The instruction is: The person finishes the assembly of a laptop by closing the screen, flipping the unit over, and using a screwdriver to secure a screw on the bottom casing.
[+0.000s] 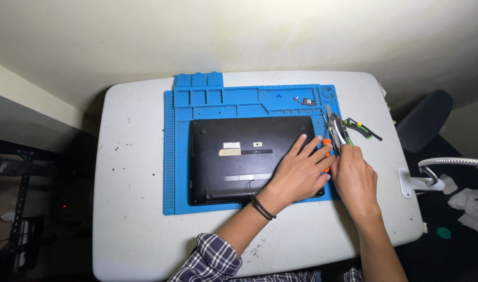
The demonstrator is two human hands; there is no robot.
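left hand (300,172) flat on laptop (239,156) lying on blue mat (176,156).

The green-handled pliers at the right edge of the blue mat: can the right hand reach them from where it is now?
Probably yes. The right hand is already among the tools just beside the green-handled pliers, and nothing lies between them; the left hand rests flat on the laptop, out of the way.

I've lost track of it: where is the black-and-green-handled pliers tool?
In the head view, the black-and-green-handled pliers lie at the right edge of the blue work mat, just beyond the right hand.
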